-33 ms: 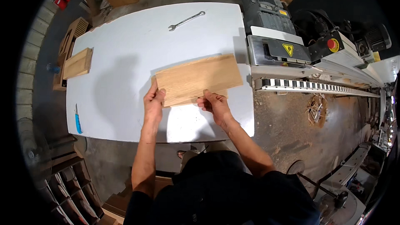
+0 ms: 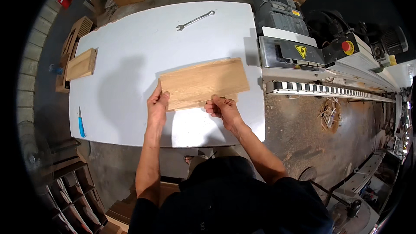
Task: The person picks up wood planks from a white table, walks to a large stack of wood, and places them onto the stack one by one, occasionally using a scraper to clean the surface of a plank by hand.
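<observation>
A light-brown rectangular wooden board (image 2: 203, 81) is in both hands above the white tabletop, its right end tilted slightly away from me. Beneath it a second board (image 2: 231, 97) peeks out along the near right edge; the rest of that one is hidden. My left hand (image 2: 157, 105) grips the left end with the thumb on the top face. At the near edge, my right hand (image 2: 223, 109) pinches the wood between thumb and curled fingers.
The white table (image 2: 117, 39) carries a wrench (image 2: 196, 21) at the far side, a blue-handled knife (image 2: 81, 125) at the near left and several stacked boards (image 2: 81, 64) at the left edge. A machine with a motor (image 2: 277, 6) and red button (image 2: 347, 47) borders the right.
The upper board has shifted slightly left and toward me, lining up more closely with the one beneath. My left hand has moved slightly left with it; my right hand stays nearly in place.
</observation>
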The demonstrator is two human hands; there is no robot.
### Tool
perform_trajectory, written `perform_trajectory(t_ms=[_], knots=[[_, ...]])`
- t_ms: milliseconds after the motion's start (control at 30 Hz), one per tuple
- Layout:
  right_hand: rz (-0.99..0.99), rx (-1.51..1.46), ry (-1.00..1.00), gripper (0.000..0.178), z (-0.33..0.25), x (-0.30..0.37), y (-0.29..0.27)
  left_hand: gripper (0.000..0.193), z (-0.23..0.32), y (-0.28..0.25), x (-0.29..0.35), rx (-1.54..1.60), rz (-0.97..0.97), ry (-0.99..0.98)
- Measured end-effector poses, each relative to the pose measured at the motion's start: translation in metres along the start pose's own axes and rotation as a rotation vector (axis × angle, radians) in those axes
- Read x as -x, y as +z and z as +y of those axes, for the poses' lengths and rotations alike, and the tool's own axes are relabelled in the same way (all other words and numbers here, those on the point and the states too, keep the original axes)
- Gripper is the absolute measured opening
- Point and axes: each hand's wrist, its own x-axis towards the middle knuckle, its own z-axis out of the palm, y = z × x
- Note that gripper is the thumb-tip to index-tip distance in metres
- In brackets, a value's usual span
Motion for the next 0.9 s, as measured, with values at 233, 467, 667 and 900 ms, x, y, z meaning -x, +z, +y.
perform_trajectory(t_ms=[233,467,667,900], knots=[[0.037,0.765,-0.806,0.041,0.004,-0.009,0.046,0.046,-0.030,-0.027,-0.014,-1.325,0.170,0.657],[0.190,1.541,-1.001,0.069,-0.007,-0.054,0.015,0.071,-0.046,0.007,-0.005,-1.496,0.093,0.605],[0.666,1.385,-0.757,0.064,-0.031,-0.050,-0.058,0.074,-0.030,-0.007,-0.018,-1.183,0.267,0.326],[0.535,1.029,-0.534,0.027,-0.027,-0.053,-0.055,0.042,0.007,0.005,-0.033,-0.963,0.164,-0.201]])
